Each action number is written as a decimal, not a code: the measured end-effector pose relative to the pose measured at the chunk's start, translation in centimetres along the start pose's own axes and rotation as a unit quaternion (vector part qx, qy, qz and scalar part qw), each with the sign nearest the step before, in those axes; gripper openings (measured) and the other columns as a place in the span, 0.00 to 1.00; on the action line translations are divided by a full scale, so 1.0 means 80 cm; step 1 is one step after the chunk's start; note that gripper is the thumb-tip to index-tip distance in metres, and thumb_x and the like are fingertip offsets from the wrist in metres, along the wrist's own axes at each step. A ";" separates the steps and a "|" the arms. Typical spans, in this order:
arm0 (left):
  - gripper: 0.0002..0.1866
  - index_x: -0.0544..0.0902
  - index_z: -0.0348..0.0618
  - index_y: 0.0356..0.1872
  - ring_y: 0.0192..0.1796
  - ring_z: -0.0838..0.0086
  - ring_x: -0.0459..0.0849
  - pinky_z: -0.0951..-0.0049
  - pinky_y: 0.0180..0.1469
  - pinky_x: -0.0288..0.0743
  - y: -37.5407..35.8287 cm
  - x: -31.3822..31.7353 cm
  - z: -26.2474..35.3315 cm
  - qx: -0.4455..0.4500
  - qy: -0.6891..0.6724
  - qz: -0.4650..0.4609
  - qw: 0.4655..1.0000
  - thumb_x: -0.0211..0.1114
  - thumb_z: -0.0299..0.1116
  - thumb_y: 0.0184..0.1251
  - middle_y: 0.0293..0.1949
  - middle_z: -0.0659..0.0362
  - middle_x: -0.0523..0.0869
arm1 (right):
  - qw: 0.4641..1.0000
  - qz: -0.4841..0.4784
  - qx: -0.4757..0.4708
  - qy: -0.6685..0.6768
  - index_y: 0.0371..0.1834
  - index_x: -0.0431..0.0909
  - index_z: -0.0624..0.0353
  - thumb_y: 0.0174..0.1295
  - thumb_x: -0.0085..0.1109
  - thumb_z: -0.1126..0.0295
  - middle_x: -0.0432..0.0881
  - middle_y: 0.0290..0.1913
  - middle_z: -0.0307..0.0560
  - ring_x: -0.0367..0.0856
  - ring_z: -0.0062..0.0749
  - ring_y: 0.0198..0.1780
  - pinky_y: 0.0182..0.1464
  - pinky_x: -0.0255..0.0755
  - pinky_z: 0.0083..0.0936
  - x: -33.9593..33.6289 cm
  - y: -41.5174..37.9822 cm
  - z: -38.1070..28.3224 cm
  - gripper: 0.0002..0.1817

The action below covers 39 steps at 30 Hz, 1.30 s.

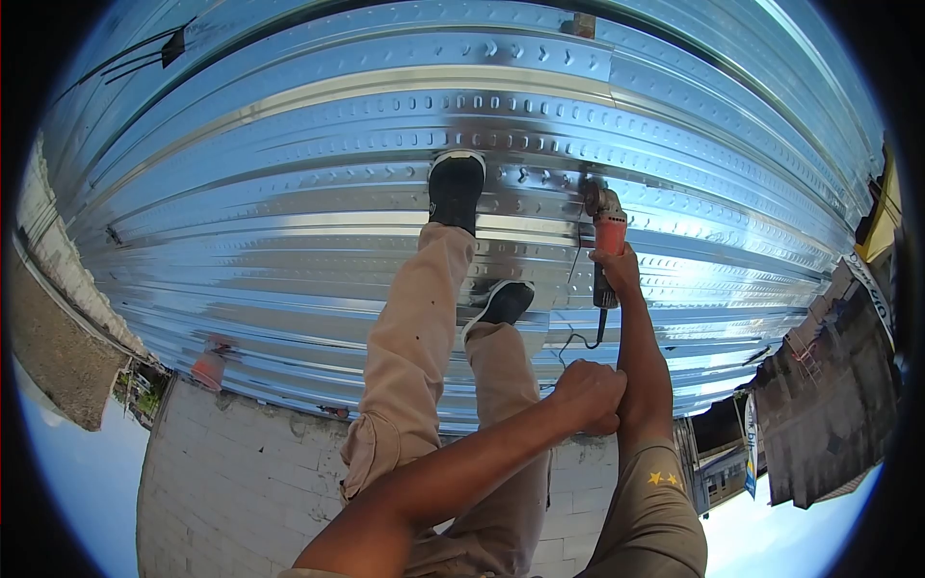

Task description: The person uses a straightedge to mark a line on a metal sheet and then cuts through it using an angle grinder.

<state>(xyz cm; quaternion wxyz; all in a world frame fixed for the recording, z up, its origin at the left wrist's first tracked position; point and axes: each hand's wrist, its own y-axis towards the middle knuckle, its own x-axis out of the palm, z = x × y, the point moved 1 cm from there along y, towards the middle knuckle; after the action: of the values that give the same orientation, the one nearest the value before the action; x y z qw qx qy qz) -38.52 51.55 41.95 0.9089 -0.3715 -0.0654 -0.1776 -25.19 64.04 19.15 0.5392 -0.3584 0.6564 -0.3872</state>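
My right hand (618, 268) is wrapped round the body of an angle grinder (610, 234) with an orange housing and a dark rear grip. The grinder's head and disc (592, 196) are right at the ribbed metal decking (366, 207). From its rear end a black power cord (585, 344) curls down towards my other arm. My left hand (590, 395) is closed in a fist against my right forearm, its back towards me. The inside of the fist is hidden, and I cannot tell whether it holds anything.
My shoes (456, 191) are on the decking, left of the grinder. A reddish bucket-like container (208, 369) is at the lower-left deck edge, above a pale block wall (241, 472). A small brown block (584, 25) sits far ahead. Roofs and buildings (819, 424) stand beyond the right edge.
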 end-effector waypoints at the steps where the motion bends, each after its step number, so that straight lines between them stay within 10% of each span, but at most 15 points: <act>1: 0.17 0.86 0.35 0.37 0.41 0.53 0.90 0.58 0.47 0.82 0.000 0.003 -0.002 0.000 0.000 0.000 1.000 0.72 0.33 0.44 0.37 0.45 0.90 | 1.000 0.000 0.000 0.000 0.48 0.79 0.65 0.42 0.76 0.58 0.86 0.38 0.50 0.84 0.35 0.35 0.42 0.78 0.33 0.001 0.000 0.001 0.31; 39: 0.17 0.86 0.34 0.36 0.39 0.53 0.91 0.59 0.44 0.83 0.008 0.001 -0.003 -0.004 0.006 0.030 1.000 0.72 0.34 0.44 0.34 0.44 0.90 | 0.999 0.022 -0.028 -0.001 0.50 0.79 0.66 0.40 0.77 0.57 0.86 0.42 0.54 0.86 0.41 0.40 0.45 0.79 0.34 0.005 0.028 0.002 0.34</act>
<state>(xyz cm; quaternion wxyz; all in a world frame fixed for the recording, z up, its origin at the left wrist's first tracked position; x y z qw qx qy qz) -38.24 51.77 41.36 0.9129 -0.3754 -0.0479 -0.1529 -25.25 64.65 16.93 0.5379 -0.3593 0.6743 -0.3562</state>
